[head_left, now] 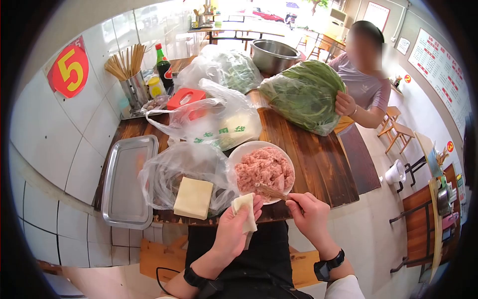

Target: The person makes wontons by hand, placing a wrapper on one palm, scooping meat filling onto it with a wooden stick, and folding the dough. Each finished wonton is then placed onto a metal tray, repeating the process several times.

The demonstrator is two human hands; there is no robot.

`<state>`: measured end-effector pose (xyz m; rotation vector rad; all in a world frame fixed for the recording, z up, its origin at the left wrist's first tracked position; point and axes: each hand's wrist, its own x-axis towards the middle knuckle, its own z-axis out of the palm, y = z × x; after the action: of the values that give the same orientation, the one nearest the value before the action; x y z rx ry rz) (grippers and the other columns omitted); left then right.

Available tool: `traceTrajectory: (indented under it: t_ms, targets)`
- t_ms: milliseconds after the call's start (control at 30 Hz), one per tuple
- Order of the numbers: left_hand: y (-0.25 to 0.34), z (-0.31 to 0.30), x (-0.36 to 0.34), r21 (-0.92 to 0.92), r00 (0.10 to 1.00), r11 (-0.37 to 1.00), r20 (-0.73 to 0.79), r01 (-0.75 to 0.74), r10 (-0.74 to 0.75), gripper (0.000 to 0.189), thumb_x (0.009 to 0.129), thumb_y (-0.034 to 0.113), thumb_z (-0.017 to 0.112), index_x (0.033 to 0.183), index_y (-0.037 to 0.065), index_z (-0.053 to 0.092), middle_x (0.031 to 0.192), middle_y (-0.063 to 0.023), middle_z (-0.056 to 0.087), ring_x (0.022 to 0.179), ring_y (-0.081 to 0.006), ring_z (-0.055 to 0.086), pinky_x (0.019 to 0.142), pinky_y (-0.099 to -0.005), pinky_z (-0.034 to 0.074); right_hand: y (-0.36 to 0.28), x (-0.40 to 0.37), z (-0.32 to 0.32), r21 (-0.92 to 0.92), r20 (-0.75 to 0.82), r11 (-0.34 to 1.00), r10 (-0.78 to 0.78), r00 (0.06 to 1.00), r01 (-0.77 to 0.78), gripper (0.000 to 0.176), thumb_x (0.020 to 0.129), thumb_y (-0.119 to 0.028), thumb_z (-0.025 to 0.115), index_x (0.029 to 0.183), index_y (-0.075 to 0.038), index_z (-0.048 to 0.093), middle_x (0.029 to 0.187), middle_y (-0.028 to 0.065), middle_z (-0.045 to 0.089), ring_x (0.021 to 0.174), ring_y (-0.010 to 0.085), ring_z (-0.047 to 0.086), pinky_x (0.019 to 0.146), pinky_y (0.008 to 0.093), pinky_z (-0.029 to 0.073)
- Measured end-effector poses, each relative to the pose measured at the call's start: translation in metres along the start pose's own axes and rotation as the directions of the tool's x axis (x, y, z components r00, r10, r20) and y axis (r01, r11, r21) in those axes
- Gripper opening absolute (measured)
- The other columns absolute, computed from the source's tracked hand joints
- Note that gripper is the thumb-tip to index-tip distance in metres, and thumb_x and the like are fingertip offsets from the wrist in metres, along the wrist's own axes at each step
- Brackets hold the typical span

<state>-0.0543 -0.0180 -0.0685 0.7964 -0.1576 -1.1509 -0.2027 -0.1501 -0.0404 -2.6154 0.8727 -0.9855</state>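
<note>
My left hand (230, 230) holds a pale wonton wrapper (246, 203) near the table's front edge, fingers closed round it. In my right hand (309, 215) are brown wooden chopsticks (272, 191), their tips over the near side of the minced meat (264, 168). Pink and heaped, the meat fills a white plate (233, 158) just beyond my hands. To the left, a square stack of wrappers (193, 198) lies at the front of a crumpled clear plastic bag (169, 164).
An aluminium tray (107, 184) lies at the left. Behind are a red tissue box (186, 97), a bag with green print (234, 124), a sauce bottle (163, 67), a chopstick holder (135, 89) and a steel pot (276, 55). Across the table, a person (366, 74) grips bagged greens (303, 94).
</note>
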Motion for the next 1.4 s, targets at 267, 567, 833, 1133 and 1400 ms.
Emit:
traceTrajectory:
  t_ms: [267, 567, 833, 1133, 1400]
  targets:
    - [-0.006, -0.012, 0.006, 0.0, 1.0, 1.0, 0.01, -0.021, 0.021, 0.031, 0.102, 0.012, 0.049, 0.131, 0.002, 0.052, 0.124, -0.008, 0.061, 0.107, -0.017, 0.061, 0.099, -0.0361, 0.05, -0.003, -0.001, 0.001, 0.143, 0.113, 0.99, -0.033, 0.993, 0.016, 0.012, 0.082, -0.019, 0.075, 0.089, -0.01, 0.069, 0.073, 0.0065, 0.063, 0.063, 0.0272, 0.064, 0.055, 0.0348, 0.049]
    - [0.002, -0.007, 0.004, -0.003, 0.998, 0.998, -0.037, 0.058, -0.058, 0.034, 0.102, 0.01, 0.045, 0.134, -0.002, 0.05, 0.13, -0.0139, 0.06, 0.123, -0.0264, 0.057, 0.104, -0.0395, 0.046, -0.005, -0.007, 0.001, 0.205, 0.028, 0.977, 0.06, 0.998, -0.064, 0.012, 0.085, -0.017, 0.073, 0.091, -0.008, 0.07, 0.075, 0.0081, 0.066, 0.061, 0.0239, 0.064, 0.055, 0.0317, 0.049]
    - [0.005, -0.001, 0.004, -0.097, 0.996, 0.992, 0.014, 0.084, -0.083, 0.037, 0.104, 0.015, 0.045, 0.137, -0.001, 0.047, 0.135, -0.015, 0.056, 0.126, -0.0267, 0.055, 0.106, -0.0401, 0.045, 0.011, -0.016, -0.012, 0.46, 0.362, 0.777, 0.277, 0.89, -0.429, 0.014, 0.092, -0.018, 0.068, 0.091, -0.004, 0.069, 0.065, 0.0087, 0.061, 0.055, 0.017, 0.058, 0.055, 0.0273, 0.045]
    - [0.002, -0.003, 0.006, 0.064, 0.998, 0.997, 0.043, 0.043, -0.046, 0.036, 0.104, 0.014, 0.045, 0.137, 0.0, 0.047, 0.133, -0.013, 0.058, 0.121, -0.0245, 0.058, 0.106, -0.04, 0.045, 0.014, -0.005, -0.001, 0.336, 0.383, 0.833, 0.305, 0.872, -0.439, 0.021, 0.095, -0.023, 0.064, 0.084, -0.005, 0.068, 0.064, 0.0109, 0.06, 0.055, 0.0223, 0.058, 0.055, 0.0323, 0.045]
    - [0.007, 0.001, 0.006, 0.032, 0.999, 0.998, 0.001, 0.047, -0.047, 0.035, 0.104, 0.013, 0.044, 0.137, 0.0, 0.046, 0.134, -0.0146, 0.057, 0.125, -0.0255, 0.055, 0.107, -0.0404, 0.045, -0.003, -0.016, -0.001, 0.324, 0.315, 0.897, 0.198, 0.928, -0.301, 0.02, 0.093, -0.024, 0.065, 0.082, -0.007, 0.065, 0.065, 0.0125, 0.059, 0.056, 0.0272, 0.06, 0.053, 0.0352, 0.045]
